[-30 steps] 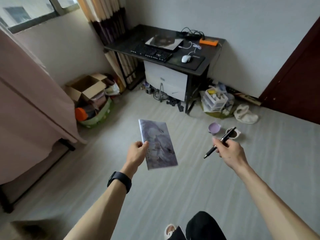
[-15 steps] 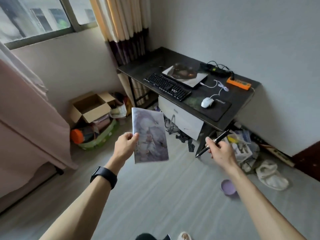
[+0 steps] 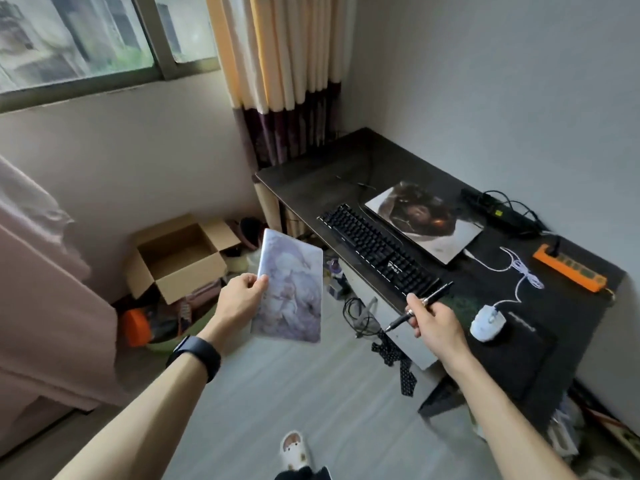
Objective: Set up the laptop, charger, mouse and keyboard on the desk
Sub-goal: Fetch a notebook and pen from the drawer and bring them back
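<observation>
Our left hand pinches a booklet; our right hand grips a pen. The laptop, one o'clock on the surface, is stiff and probably slick-lidded; we'd lift by its side edges.

Glossy booklet, shiny black pen, matt dark desk, cardboard box.

Both bare forearms are extended forward, the left hand held short of the desk with a booklet pinched at its edge, the right hand raised over the desk's front edge, a pen gripped in curled fingers.
</observation>
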Tool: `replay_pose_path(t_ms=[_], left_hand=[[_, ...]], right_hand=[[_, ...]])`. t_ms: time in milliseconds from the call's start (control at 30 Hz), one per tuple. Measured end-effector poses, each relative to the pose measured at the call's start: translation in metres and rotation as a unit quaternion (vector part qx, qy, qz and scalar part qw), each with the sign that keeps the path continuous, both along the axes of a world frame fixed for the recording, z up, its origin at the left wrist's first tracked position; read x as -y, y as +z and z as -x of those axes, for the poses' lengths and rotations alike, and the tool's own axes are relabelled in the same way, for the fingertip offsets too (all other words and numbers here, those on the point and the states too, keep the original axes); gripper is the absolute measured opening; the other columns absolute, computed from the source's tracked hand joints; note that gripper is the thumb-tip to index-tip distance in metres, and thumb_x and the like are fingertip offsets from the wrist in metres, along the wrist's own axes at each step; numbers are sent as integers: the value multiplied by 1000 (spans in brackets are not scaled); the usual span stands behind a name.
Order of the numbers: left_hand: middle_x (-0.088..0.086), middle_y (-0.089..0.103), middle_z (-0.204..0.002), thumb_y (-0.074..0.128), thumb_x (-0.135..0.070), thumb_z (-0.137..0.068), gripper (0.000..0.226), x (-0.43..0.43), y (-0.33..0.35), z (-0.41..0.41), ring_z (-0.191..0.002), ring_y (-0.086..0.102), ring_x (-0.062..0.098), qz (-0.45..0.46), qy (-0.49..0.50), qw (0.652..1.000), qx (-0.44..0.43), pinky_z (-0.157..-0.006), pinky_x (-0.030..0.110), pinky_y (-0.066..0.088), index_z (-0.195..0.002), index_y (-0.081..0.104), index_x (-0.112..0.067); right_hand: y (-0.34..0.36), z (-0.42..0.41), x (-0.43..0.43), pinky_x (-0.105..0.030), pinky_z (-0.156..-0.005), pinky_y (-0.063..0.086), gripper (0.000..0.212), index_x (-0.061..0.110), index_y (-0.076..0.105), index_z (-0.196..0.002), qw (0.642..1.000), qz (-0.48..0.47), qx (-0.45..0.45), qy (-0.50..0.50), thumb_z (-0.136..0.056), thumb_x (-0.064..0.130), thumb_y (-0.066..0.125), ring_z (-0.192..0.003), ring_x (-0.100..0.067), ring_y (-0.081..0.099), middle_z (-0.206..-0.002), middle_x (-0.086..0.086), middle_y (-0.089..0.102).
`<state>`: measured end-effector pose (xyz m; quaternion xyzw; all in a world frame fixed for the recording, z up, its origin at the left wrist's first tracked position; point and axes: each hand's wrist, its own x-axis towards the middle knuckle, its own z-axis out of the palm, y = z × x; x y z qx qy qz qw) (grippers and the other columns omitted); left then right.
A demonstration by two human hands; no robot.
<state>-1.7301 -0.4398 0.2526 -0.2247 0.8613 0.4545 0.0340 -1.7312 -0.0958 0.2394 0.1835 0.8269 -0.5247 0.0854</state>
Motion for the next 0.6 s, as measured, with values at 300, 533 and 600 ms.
replay_pose_path(t_ms=[300,533,600], left_hand=[[-2,65,-83,47,-41,-100,29,50,-5,229,-66,55,7,113,-84,989,42,-53,23,40,-89,65,-20],[-1,64,-79,47,-41,-100,31,70,-37,398,-75,61,22,166,-126,974,93,-60,29,39,-87,65,-19],[-1,63,-75,48,-42,-99,34,75,-46,437,-71,59,23,174,-141,968,117,-58,30,37,-83,64,-16]], right_hand=[[-34,184,64,-27,-57,47,36,6,66,-82,998,37,56,-1,-98,38,59,-54,-14,56,-68,-2,62],[-81,339,87,-29,-59,45,42,0,68,-89,993,56,105,4,-96,40,60,-54,-14,57,-67,1,63],[-85,374,95,-29,-58,45,41,0,66,-84,991,55,118,14,-96,39,60,-53,-14,56,-64,2,61]])
